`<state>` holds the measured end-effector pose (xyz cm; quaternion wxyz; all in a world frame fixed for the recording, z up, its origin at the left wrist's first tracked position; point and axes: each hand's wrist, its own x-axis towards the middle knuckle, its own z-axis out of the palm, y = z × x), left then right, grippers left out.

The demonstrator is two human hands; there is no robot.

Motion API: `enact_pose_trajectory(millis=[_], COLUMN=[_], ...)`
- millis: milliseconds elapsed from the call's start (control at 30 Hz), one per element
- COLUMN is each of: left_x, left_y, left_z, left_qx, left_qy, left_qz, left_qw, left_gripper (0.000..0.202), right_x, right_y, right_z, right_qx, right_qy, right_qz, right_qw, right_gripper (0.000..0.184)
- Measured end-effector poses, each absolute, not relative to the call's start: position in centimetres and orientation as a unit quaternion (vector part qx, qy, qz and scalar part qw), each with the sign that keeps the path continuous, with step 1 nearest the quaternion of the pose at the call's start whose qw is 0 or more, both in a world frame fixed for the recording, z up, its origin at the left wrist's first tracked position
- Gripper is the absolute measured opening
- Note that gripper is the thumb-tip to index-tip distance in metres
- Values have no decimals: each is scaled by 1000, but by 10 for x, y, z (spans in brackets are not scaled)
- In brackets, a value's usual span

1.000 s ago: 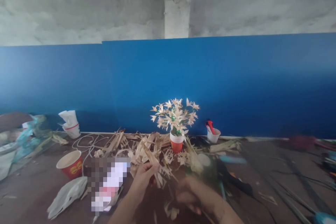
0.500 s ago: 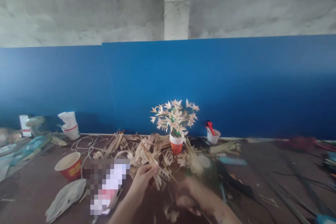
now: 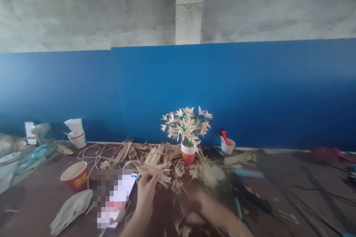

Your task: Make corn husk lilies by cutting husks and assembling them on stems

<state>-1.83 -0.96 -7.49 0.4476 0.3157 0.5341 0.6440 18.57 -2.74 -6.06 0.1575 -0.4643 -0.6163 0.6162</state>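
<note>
Head view: a tall blue panel [image 3: 222, 89] fills the middle of what I can see, sitting slightly lower than half a second ago, so the wearer's gaze has evidently lifted a touch. Below it stretches the dark brown table [image 3: 27, 211], with a loose heap of dry husks [image 3: 155, 157] near its back edge. Just right of the heap stands a bunch of pale star-shaped flowers [image 3: 187, 124] in an orange-and-white pot [image 3: 188, 155], upright and much as it was. Both forearms come in low from the near edge. Left of them lies a phone [image 3: 131, 183], its screen mostly masked. The right hand [image 3: 200, 207] is near its earlier place, low over the table and angled inward; it is too smeared for me to tell whether it grips anything. The left hand [image 3: 147, 189] has swung to a steeper pose, wrist below, thumb and fingers pinched together. Between them is a husk strip [image 3: 148, 169], in front of the heap; it slanted steeply before and now lies flatter, one end towards the left, which I'd judge is a re-angling of the piece being worked, not a letting go.
</note>
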Motion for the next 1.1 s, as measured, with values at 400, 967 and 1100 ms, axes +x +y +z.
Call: enact_pose_trajectory(millis=[400, 967, 1100], left_x=[-4, -4, 2], left_y=[-17, -15, -17], left_z=[-72, -76, -78], left_qx=[268, 245, 237], left_qy=[514, 506, 500], left_qz=[626, 665, 659], left_qw=[522, 492, 509], left_gripper=[44, 43, 42], right_x=[175, 181, 178], right_y=[-27, -22, -23], right_z=[-77, -83, -84], right_qx=[-421, -421, -424], right_qy=[-687, -662, -640], right_qz=[539, 577, 599], right_qw=[244, 228, 229], right_gripper=[5, 15, 22])
